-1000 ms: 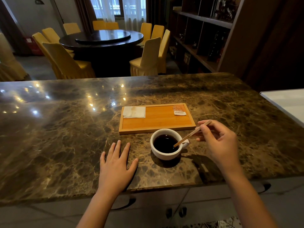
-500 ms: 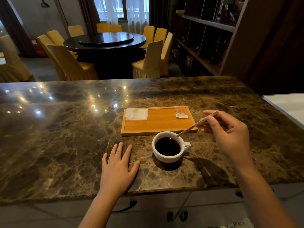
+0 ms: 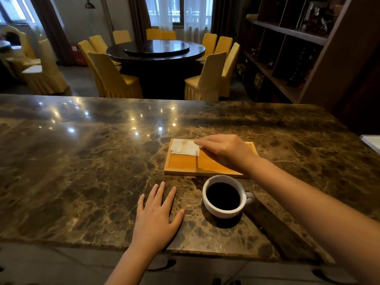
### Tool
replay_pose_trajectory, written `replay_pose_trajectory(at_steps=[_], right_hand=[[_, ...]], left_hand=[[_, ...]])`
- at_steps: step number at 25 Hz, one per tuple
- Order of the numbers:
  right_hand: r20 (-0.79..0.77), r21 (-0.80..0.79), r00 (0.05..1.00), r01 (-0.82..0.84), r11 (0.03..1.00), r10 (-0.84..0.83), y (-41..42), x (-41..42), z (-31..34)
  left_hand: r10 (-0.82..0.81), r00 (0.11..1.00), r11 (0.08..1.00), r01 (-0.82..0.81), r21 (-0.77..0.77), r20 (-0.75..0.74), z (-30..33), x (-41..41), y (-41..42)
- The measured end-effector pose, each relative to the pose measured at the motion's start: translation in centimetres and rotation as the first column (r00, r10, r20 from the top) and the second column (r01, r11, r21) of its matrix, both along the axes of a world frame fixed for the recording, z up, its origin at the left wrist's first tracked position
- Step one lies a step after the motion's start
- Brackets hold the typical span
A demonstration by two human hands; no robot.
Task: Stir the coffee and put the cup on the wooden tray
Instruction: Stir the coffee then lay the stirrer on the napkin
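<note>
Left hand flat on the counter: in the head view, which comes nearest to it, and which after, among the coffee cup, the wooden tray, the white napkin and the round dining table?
From the left hand:
1. Coffee cup, just to its right on the counter.
2. Wooden tray, beyond the cup.
3. White napkin, on the tray's far left corner.
4. Round dining table, far back in the room.

l hand [image 3: 155,220] flat, palm down, fingers spread; r hand [image 3: 225,150] reached fwd, palm down, fingertips pinched

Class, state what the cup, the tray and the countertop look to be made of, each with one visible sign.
Cup: probably glazed ceramic, smooth white wall.
Tray: wood, matte orange-brown, faint grain.
Countertop: polished marble or similar stone, brown veining, mirrored lights.
</note>
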State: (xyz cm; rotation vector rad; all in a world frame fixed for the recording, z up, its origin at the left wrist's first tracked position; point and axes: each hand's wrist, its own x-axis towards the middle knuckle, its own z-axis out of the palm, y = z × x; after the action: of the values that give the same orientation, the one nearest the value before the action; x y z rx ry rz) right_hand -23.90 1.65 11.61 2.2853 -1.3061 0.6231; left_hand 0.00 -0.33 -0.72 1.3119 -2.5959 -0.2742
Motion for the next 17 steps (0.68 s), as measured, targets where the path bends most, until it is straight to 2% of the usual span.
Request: replay_pose_trajectory(at_steps=[2, 5, 10, 13, 17], right_hand=[[-0.138, 0.037, 0.989, -0.055, 0.998, 0.06, -1.8, -0.1, -1.0], [-0.123, 0.177, 0.986, -0.09, 0.98, 0.113, -3.9, 0.2, -2.5], [-0.283, 0.304, 0.946, -0.065, 0.95, 0.155, -6.0, 0.1, -4.3], [-0.364, 0.351, 0.905, -0.084, 0.933, 0.219, -5.9, 0.4, -4.3], [-0.387, 0.369, 0.882, -0.121, 0.921, 0.271, -5.9, 0.4, -4.1]], left_hand=[[0.001, 1.0, 1.0, -0.001, 0.001, -0.004, 0.0, 0.0, 0.0], [0.008, 1.0, 1.0, -0.008, -0.004, 0.0, -0.1, -0.1, 0.0], [0.022, 1.0, 1.0, -0.023, 0.005, 0.002, 0.0, -0.1, 0.1], [0.028, 1.0, 1.0, -0.028, 0.01, 0.011, 0.0, 0.0, 0.2], [0.033, 0.999, 0.999, -0.033, 0.023, 0.011, 0.0, 0.0, 0.2]])
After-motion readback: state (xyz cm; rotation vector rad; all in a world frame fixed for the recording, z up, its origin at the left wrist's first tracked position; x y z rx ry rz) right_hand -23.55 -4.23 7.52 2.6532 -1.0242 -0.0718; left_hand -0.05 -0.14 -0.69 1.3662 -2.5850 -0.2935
